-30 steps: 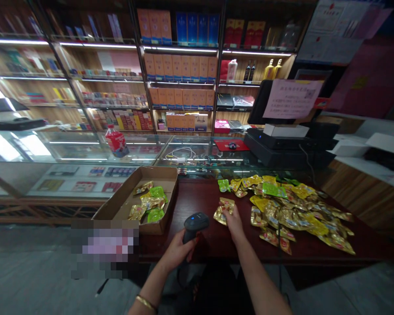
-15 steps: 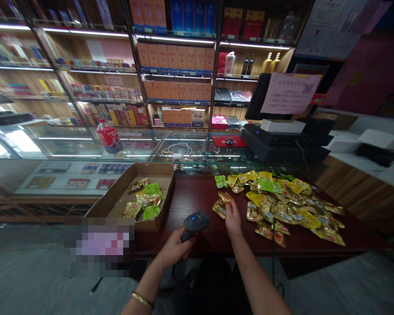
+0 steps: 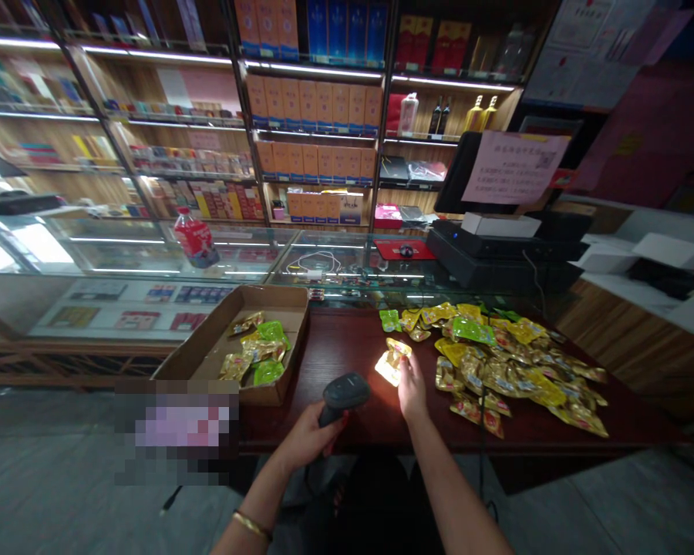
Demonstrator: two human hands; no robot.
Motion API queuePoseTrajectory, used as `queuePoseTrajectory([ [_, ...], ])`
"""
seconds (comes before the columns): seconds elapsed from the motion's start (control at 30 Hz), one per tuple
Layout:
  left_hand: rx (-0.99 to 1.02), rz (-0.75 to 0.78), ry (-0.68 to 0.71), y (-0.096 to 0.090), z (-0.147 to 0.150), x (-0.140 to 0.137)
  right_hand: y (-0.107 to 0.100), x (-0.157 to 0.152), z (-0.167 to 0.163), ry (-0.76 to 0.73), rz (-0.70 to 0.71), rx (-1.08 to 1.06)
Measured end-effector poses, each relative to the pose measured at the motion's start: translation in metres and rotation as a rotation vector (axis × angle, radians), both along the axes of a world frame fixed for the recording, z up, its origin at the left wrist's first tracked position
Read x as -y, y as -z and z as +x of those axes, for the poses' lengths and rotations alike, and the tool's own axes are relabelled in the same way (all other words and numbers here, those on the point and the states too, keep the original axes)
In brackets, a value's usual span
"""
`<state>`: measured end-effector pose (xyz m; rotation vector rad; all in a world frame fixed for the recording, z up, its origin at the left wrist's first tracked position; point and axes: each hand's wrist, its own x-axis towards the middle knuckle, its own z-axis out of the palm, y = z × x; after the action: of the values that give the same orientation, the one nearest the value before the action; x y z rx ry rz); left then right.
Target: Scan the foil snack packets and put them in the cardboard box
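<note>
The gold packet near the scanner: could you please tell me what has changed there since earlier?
The right hand has turned the gold packet, now brightly lit; the scanner no longer shows its blue light. The left hand still grips it; box and pile look unmoved.

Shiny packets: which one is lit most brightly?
The gold packet in the right hand: bright light falls on it, while those in the cardboard box and the pile look duller.

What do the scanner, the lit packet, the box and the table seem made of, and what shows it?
Scanner: probably plastic, satin dark grey, with smooth moulded curves.
Packet: likely foil or metallised film, shiny, crinkled and glaring.
Box: apparently cardboard, matt brown, with thin folded walls.
Table: wood or laminate, dark red-brown; soft reflections suggest gloss.
</note>
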<state>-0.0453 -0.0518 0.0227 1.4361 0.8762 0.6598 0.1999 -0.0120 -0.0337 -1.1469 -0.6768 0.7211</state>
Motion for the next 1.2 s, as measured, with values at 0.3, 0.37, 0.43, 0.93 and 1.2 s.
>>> queuePoseTrajectory([
  [0.3,-0.016,0.025,0.000,0.0039,0.0004,-0.0011,0.0005,-0.0012,-0.0019,-0.002,-0.002,-0.065],
  [0.37,-0.018,0.029,-0.010,0.0046,0.0006,-0.0016,-0.0001,-0.0009,-0.0017,-0.004,0.004,-0.060],
  [0.43,-0.026,0.031,-0.019,0.0046,0.0008,-0.0019,-0.0008,-0.0001,-0.0006,-0.004,0.008,-0.030],
  [0.93,-0.029,0.029,0.002,0.0058,-0.0009,-0.0019,-0.0018,0.0006,-0.0005,0.004,-0.049,0.066],
  [1.2,0.006,0.004,0.004,-0.0017,-0.0011,-0.0021,-0.0075,0.0040,-0.0014,-0.016,-0.049,0.045],
])
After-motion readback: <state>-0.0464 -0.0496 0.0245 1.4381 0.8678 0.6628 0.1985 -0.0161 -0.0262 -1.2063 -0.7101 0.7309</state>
